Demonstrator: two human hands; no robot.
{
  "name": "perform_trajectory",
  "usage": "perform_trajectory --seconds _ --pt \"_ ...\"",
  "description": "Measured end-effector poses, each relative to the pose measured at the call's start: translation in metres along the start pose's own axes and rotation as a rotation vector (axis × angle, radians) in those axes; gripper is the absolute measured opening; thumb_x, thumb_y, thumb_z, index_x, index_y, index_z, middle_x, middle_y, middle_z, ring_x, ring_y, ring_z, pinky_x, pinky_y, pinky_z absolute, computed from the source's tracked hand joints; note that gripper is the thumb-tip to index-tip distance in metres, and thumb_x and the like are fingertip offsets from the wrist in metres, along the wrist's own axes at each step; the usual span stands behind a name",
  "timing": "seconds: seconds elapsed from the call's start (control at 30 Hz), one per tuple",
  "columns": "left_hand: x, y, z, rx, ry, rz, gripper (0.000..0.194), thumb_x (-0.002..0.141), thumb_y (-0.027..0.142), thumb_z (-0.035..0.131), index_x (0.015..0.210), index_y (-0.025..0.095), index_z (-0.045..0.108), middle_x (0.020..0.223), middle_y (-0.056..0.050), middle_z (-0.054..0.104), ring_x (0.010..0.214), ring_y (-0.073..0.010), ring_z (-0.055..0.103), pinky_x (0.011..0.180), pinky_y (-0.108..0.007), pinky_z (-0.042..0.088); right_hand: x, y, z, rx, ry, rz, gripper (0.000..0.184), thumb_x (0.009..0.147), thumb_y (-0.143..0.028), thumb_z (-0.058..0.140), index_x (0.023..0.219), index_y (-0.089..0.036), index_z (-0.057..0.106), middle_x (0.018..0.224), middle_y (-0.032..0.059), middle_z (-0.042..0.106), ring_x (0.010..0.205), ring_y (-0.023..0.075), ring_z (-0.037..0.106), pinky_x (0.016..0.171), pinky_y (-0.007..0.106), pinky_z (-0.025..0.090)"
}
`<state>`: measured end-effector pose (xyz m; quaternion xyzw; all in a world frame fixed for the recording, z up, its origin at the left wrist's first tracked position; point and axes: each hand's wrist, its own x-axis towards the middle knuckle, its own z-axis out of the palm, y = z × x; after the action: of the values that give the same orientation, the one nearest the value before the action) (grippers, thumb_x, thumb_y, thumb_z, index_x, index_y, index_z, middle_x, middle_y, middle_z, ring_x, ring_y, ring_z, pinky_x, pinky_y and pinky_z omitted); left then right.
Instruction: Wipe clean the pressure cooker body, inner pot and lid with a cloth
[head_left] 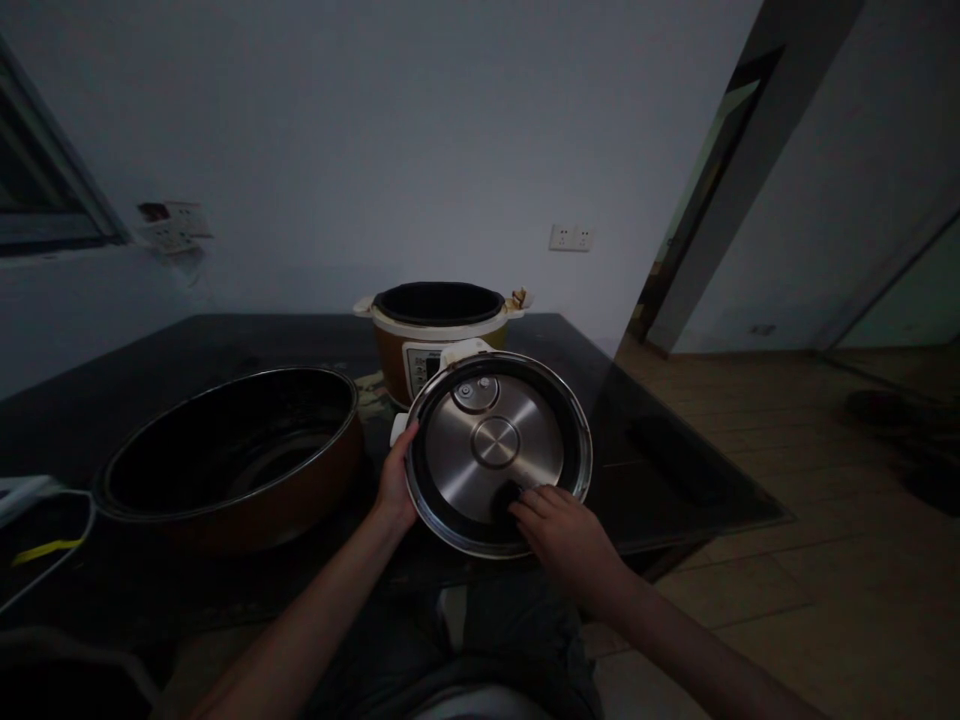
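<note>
My left hand is closed on the left rim of a round pressure cooker lid. The lid is tilted, its shiny metal underside facing me, with a dark ring inside the rim. At the lower right of that underside are the curled fingers of my right hand. A small dark patch shows at these fingertips; whether it is a held thing or a reflection I cannot make out. Behind the lid stands the electric pressure cooker, brown and white, its top uncovered and its control panel partly hidden by the lid.
A large dark round pan stands on the black table to the left. At the far left lie a white cable and a yellow strip. Wall sockets are behind the table, whose right edge borders the tiled floor.
</note>
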<state>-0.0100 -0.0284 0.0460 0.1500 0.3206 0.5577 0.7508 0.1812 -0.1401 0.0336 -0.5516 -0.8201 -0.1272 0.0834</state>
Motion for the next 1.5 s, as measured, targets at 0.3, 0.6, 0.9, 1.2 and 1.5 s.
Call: perform_trajectory --seconds 0.3,0.6,0.9,1.2,1.5 --pt "0.001 0.0 -0.001 0.007 -0.004 -0.006 0.025 0.084 0.023 0.056 0.101 0.011 0.068 0.08 -0.008 0.075 0.082 -0.0241 0.071 0.086 -0.037 0.054 0.018 0.039 -0.014 -0.236 0.018 0.054 0.023 0.085 -0.005 0.051 0.098 -0.014 0.068 0.106 0.0092 0.067 0.102 0.0241 0.057 0.092 0.041 0.037" --pt "0.005 -0.001 -0.005 -0.002 -0.007 -0.034 0.026 0.082 0.025 0.058 0.103 0.012 0.068 0.079 -0.008 0.075 0.086 -0.0259 0.071 0.087 -0.038 0.055 0.059 0.058 -0.037 -0.276 0.105 0.198 0.027 0.087 -0.012 0.049 0.111 -0.009 0.061 0.108 0.0156 0.061 0.098 0.0273 0.052 0.081 0.037 0.042" --pt "0.001 0.0 -0.001 0.011 0.01 0.009 0.018 0.082 0.021 0.058 0.093 0.012 0.068 0.078 -0.007 0.075 0.084 -0.0246 0.071 0.084 -0.036 0.056 0.02 0.018 0.014 -0.106 0.099 0.095 0.038 0.085 -0.01 0.05 0.122 -0.009 0.058 0.125 0.0143 0.059 0.115 0.0274 0.051 0.093 0.039 0.047" --pt "-0.002 0.0 0.002 -0.001 0.022 0.012 0.02 0.085 0.021 0.053 0.094 0.011 0.069 0.077 -0.007 0.075 0.086 -0.0236 0.071 0.087 -0.034 0.054 0.03 -0.027 0.032 0.175 0.082 -0.076 0.048 0.089 -0.028 0.054 0.136 -0.019 0.046 0.147 0.0108 0.039 0.137 0.025 0.032 0.11 0.044 0.033" --pt "0.001 0.0 0.0 0.001 -0.013 0.006 0.021 0.085 0.021 0.053 0.094 0.01 0.069 0.079 -0.009 0.075 0.089 -0.024 0.07 0.089 -0.035 0.053 0.081 -0.005 0.028 0.05 0.184 0.164 0.072 0.085 -0.042 0.059 0.144 -0.012 0.031 0.153 0.0191 0.016 0.143 0.0321 0.011 0.112 0.049 0.026"
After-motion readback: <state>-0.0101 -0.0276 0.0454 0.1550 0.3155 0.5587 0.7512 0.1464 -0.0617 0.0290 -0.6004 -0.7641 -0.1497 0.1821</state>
